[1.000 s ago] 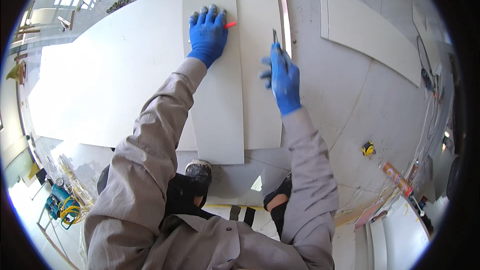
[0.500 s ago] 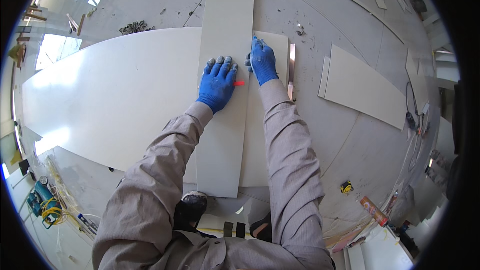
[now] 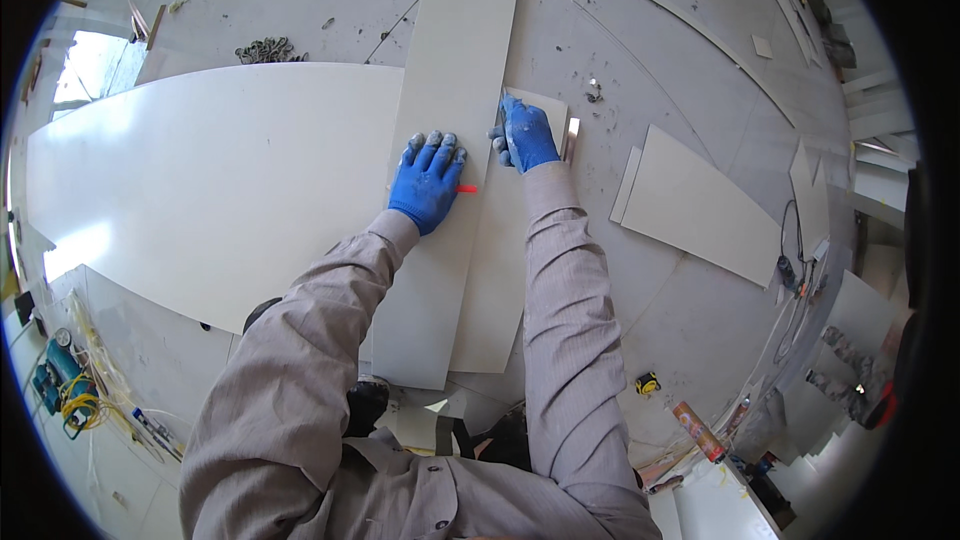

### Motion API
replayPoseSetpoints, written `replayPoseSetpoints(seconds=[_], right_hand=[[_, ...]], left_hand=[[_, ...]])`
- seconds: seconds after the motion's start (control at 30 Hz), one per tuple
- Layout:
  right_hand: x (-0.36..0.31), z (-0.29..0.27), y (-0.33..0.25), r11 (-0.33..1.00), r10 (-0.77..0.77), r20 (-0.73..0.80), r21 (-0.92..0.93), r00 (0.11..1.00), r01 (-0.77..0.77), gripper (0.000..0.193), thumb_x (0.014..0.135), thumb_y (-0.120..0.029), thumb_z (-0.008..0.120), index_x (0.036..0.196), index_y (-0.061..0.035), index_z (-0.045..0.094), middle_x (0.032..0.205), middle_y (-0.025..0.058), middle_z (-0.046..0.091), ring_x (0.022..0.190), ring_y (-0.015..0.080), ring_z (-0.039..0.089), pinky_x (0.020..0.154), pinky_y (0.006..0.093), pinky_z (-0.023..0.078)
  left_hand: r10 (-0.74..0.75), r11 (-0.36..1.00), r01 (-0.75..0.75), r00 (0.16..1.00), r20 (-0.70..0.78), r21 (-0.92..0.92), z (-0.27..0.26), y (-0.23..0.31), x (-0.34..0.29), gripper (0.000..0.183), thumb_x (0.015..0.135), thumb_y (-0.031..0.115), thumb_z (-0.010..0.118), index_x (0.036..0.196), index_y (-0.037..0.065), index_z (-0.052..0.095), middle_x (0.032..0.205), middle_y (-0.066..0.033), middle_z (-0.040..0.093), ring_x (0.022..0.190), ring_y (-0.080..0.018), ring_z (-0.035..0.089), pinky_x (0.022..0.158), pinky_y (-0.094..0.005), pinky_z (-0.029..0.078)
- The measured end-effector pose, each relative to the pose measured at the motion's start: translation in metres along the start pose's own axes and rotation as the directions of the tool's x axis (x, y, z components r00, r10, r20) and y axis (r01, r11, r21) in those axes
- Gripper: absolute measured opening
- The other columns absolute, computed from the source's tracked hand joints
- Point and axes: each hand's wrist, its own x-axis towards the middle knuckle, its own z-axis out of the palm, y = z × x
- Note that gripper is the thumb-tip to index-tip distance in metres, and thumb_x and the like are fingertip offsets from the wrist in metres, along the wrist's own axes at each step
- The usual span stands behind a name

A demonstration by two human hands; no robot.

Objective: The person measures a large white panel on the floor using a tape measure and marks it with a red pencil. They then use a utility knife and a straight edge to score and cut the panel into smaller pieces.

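Observation:
My left hand point(image 3: 426, 182), in a blue glove with grey fingertips, lies flat with its fingers spread on a long white board point(image 3: 460, 35). Beside its thumb is a small red strip point(image 3: 467, 189) on the board. My right hand point(image 3: 527, 134), also gloved, is closed at the board's right edge around a slim pen-like tool point(image 3: 504, 93). Only a little of the tool shows, and its exact kind is unclear. Beneath the long board lie a white panel point(image 3: 497, 280) on the right and a wide, light sheet point(image 3: 230, 180) on the left.
Two overlapping white panels point(image 3: 700, 205) lie on the floor at right. A tape measure point(image 3: 648, 383) and an orange-red tube point(image 3: 699, 431) are at lower right. A green power tool with a yellow cord point(image 3: 68, 380) stands at lower left. Dark crumpled material point(image 3: 270, 51) lies beyond the sheet.
The whole view has shifted and turned a little. My right hand has slid slightly farther along the board's edge. My left hand stays pressed on the board.

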Motion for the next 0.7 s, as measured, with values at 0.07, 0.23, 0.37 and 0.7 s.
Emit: replayPoseSetpoints(seconds=[0.07, 0.23, 0.37, 0.7], right_hand=[[0.001, 0.003, 0.002, 0.999, 0.016, 0.000, 0.037, 1.000, -0.016, 0.041, 0.103, -0.049, 0.049, 0.088, -0.0105, 0.052, 0.067, 0.0113, 0.061, 0.043, 0.0168, 0.054, 0.034, 0.0307, 0.038], [-0.003, 0.004, 0.008, 0.998, -0.005, 0.009, 0.058, 1.000, 0.004, 0.041, 0.103, -0.050, 0.048, 0.091, -0.0111, 0.053, 0.066, 0.0110, 0.060, 0.042, 0.0164, 0.053, 0.034, 0.0306, 0.037], [-0.028, -0.006, 0.025, 0.990, 0.140, 0.018, 0.018, 0.990, -0.140, 0.040, 0.102, -0.051, 0.050, 0.097, -0.0114, 0.054, 0.068, 0.0112, 0.061, 0.043, 0.0154, 0.052, 0.034, 0.0302, 0.036], [-0.066, -0.001, 0.075, 0.984, 0.179, 0.001, 0.005, 0.984, -0.179, 0.043, 0.102, -0.051, 0.053, 0.112, -0.0085, 0.054, 0.070, 0.0121, 0.063, 0.043, 0.0146, 0.051, 0.035, 0.0298, 0.035]], left_hand=[[-0.004, 1.000, 0.005, 1.000, 0.025, -0.015, 0.001, 0.000, 0.000, 0.045, 0.093, 0.019, 0.054, 0.135, 0.005, 0.059, 0.147, -0.0191, 0.052, 0.139, -0.0371, 0.046, 0.120, -0.0566, 0.027], [0.003, 1.000, -0.003, 1.000, 0.016, 0.001, 0.005, -0.002, 0.001, 0.044, 0.093, 0.018, 0.054, 0.134, 0.005, 0.061, 0.146, -0.0190, 0.053, 0.139, -0.0370, 0.047, 0.120, -0.0565, 0.027], [0.007, 1.000, -0.007, 1.000, 0.015, 0.001, 0.006, -0.002, 0.000, 0.044, 0.093, 0.019, 0.054, 0.135, 0.005, 0.060, 0.146, -0.0186, 0.053, 0.140, -0.0365, 0.046, 0.120, -0.0567, 0.027], [0.000, 1.000, 0.000, 0.999, 0.049, 0.004, 0.008, -0.003, -0.002, 0.045, 0.094, 0.019, 0.052, 0.137, 0.008, 0.059, 0.147, -0.0167, 0.052, 0.141, -0.0347, 0.044, 0.121, -0.0555, 0.026]])
